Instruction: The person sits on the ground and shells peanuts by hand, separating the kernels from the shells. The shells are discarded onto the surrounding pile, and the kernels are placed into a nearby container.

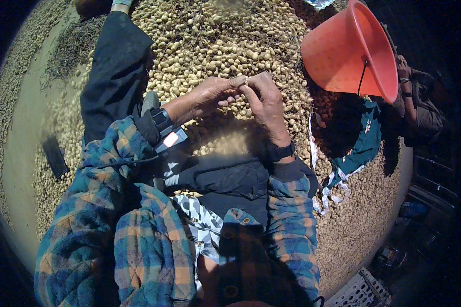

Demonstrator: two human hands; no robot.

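Note:
Unshelled peanuts [215, 50] lie in a thick heap in front of me and around my legs. My left hand [213, 94] reaches in from the left over the heap, thumb and forefinger pinched together. From the right, my right hand [265, 101] meets it, and the fingertips of both hands touch or nearly touch. Something small and pale, perhaps a peanut, shows between them, but it is too small to make out or to tell which hand holds it.
A red plastic bucket [334, 53] lies tilted at the upper right, by a green cloth [357, 149] with white strips. Another person [422, 99] is beyond it. Dry stems [75, 48] and a dark flat object [55, 156] lie left. A perforated crate [359, 291] stands lower right.

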